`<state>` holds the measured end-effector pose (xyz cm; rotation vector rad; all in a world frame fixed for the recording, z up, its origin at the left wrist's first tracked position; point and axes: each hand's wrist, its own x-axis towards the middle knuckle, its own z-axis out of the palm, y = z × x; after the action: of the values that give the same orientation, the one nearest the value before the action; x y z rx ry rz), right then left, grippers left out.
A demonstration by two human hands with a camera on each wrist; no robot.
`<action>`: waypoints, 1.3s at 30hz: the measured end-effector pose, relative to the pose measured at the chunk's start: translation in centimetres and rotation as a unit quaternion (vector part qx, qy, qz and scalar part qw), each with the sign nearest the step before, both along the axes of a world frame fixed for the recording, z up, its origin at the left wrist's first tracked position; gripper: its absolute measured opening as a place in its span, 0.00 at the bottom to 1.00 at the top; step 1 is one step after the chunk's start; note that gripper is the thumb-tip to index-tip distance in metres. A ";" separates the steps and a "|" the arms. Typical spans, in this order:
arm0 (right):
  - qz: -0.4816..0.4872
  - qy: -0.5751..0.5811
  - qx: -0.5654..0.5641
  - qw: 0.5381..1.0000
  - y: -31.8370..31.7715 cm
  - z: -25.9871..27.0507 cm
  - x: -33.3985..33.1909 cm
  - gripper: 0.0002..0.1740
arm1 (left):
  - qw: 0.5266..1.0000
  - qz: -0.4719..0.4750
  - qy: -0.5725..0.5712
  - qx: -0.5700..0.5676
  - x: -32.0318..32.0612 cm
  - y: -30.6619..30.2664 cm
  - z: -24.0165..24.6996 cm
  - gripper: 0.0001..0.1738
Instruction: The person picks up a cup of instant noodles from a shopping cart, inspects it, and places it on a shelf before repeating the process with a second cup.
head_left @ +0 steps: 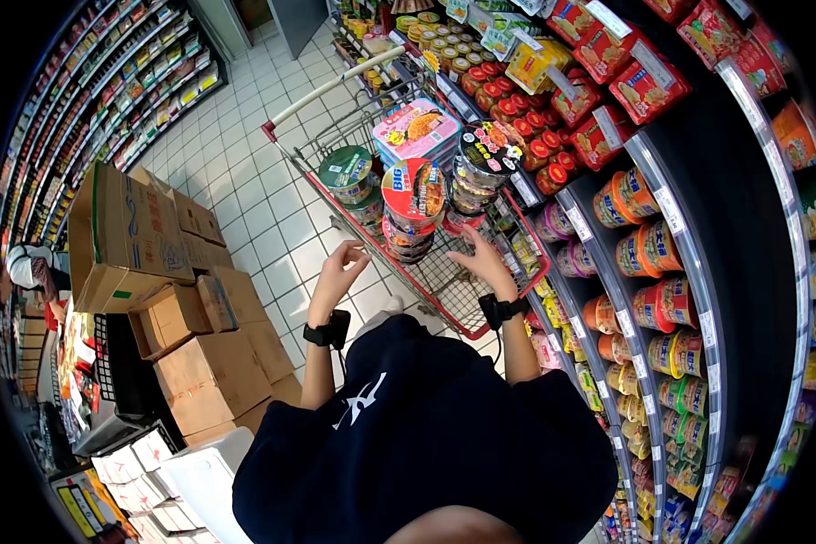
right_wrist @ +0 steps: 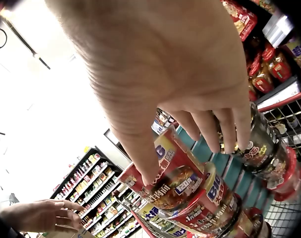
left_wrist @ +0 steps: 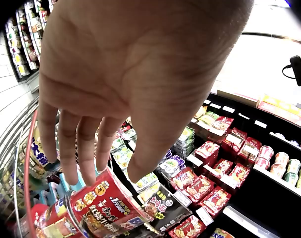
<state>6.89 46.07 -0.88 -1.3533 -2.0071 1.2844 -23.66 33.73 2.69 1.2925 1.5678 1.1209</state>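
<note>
In the head view my left hand hovers at the near-left side of a stack of red instant noodle tubs, its fingers loosely bent with nothing in them. My right hand is on the other side, its fingers spread and loosely bent. From the right wrist, my thumb overlaps the top red tub and the fingers reach down beside a stack of black noodle tubs. A green-lidded stack stands left of the red one. Behind them lie pink and white boxes. All of these stand in the shopping cart.
Cardboard boxes are piled to the left on the tiled floor. Noodle tubs fill the shelves on the right, with red packs and red-lidded jars beyond. Another person is at the far left.
</note>
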 end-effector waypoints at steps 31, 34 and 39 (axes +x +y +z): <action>-0.053 0.120 0.057 0.990 4.7 -2.3 -7.8 0.57 | 0.973 -0.214 -0.082 -0.029 -2.3 14.7 -5.8 0.40; -0.061 0.121 0.057 0.989 4.4 -1.9 -8.0 0.56 | 0.970 -0.227 -0.088 -0.021 -2.4 14.6 -5.3 0.41; -0.076 0.118 0.060 0.988 3.2 -0.3 -8.2 0.59 | 0.973 -0.207 -0.094 -0.032 -2.4 13.8 -2.5 0.43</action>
<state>-1.30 49.29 -1.15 -1.2115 -1.7560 1.1753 -26.09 47.50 0.23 1.3477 1.1185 0.8889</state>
